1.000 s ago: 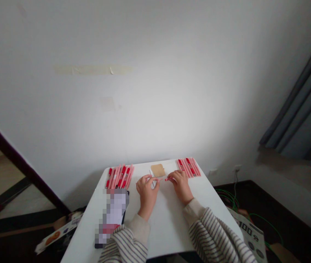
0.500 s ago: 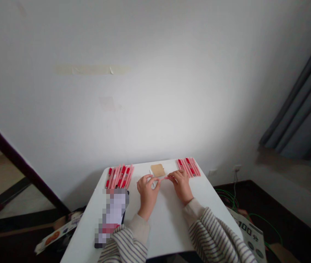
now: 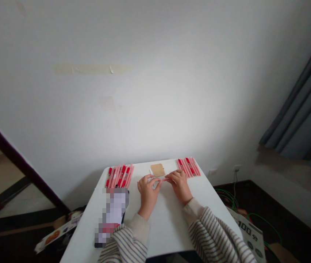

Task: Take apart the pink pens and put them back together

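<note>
Between my two hands a slim pink pen (image 3: 164, 179) is held roughly level above the table. My left hand (image 3: 148, 190) pinches its left end between thumb and fingers. On the other end the fingertips of my right hand (image 3: 180, 185) are closed. A row of pink and red pens (image 3: 119, 176) lies at the table's back left. Another row of pens (image 3: 188, 167) lies at the back right, just beyond my right hand. A tan square pad (image 3: 158, 170) with something white under its left edge sits behind my hands.
The white table (image 3: 169, 233) stands against a pale wall (image 3: 172, 91). A phone-like object (image 3: 113, 215), its face pixelated, lies by my left forearm. Printed bags, green cables (image 3: 228, 197) and a wall socket (image 3: 237, 168) are beyond the table's right side.
My right hand has shifted slightly left, closer to my left hand, and less of the pen shows between them. The pen rows and pad have stayed put.
</note>
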`<state>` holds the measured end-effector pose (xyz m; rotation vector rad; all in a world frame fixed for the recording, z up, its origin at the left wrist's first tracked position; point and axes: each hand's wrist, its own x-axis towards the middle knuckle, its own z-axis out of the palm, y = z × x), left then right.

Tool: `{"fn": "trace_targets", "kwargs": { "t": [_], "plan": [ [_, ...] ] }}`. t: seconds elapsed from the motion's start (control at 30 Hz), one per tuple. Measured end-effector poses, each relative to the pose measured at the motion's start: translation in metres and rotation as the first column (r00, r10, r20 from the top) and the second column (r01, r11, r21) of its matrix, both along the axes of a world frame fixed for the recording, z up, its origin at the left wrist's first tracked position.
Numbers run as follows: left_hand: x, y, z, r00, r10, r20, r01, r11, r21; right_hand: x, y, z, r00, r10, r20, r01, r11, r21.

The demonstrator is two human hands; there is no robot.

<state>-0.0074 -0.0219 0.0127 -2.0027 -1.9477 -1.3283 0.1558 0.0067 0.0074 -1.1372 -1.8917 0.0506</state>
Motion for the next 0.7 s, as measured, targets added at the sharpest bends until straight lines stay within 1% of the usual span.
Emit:
{"fn": "trace_targets", "kwargs": {
  "t": [0.1,0.23,0.5,0.7],
  "plan": [
    [0.0002,-0.0008,0.0005,1.0,-0.014,-0.004,0.014,1.0,-0.01,-0.0004,-0.0003,0.0004,1.0,0.021,0.0,-0.021,1.0,-0.001],
    [0.0014,-0.002,0.0027,1.0,-0.002,-0.001,0.002,0.999,-0.033,-0.001,-0.0012,0.0008,0.999,0.033,0.003,-0.033,0.999,-0.005],
    [0.0014,-0.0017,0.002,1.0,-0.006,-0.021,0.005,0.999,-0.043,-0.0009,0.0004,-0.0029,0.998,-0.004,0.063,0.002,0.999,0.039],
    [0.0015,-0.0013,0.0024,1.0,-0.005,-0.004,0.005,0.998,-0.061,-0.0008,-0.0003,-0.0024,0.999,0.003,0.05,-0.004,1.0,0.023]
  ]
}}
